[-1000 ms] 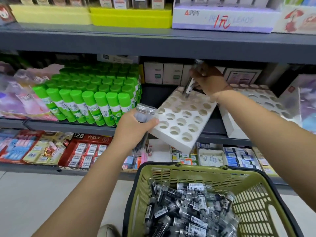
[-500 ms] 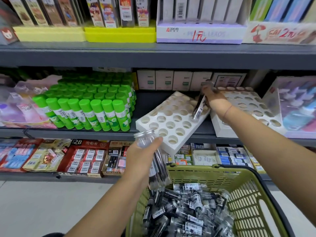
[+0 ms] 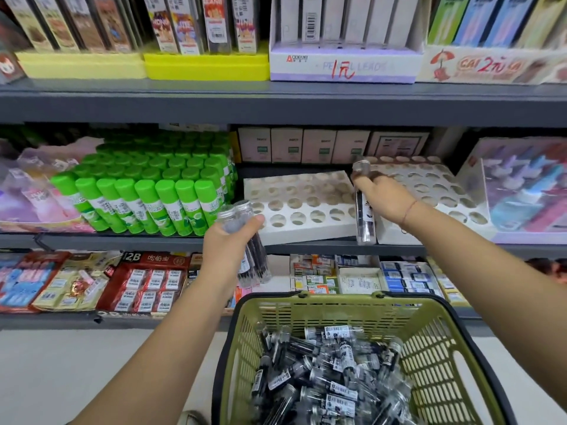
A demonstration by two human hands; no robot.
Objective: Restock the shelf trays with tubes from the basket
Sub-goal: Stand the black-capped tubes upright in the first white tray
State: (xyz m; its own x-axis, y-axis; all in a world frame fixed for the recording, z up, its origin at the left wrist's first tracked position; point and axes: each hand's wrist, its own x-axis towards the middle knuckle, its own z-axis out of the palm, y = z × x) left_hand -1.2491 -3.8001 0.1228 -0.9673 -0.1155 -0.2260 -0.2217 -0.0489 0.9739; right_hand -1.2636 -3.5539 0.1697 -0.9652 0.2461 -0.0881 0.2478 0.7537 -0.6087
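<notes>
I'm facing the grey shelf (image 3: 276, 102), stock packed in above and below, and on its middle level two white trays full of round holes sit side by side: the left tray (image 3: 302, 207) tilted toward me, the right tray (image 3: 429, 191) just beside it, and every hole I can see in both is unfilled. To the left of them stands a block of green glue sticks (image 3: 153, 185). Down in front of me is the green basket (image 3: 429, 326), heaped with clear tubes (image 3: 331, 381) carrying dark contents and white labels, so the job looks barely begun. My left hand (image 3: 228, 250) is wrapped around a small bundle of tubes (image 3: 245, 240), at least two caps showing, held below the front edge of the left tray. My right hand (image 3: 383, 197) is pinching a single tube (image 3: 364, 216) near its cap, hanging it upright right at the seam between the two trays, its base down past the tray fronts. I read this as the placing step: that single tube needs lifting, centring over one hole and lowering straight in. After that, the left hand should feed the next tube across. The tilt of the left tray may let tubes lean.
</notes>
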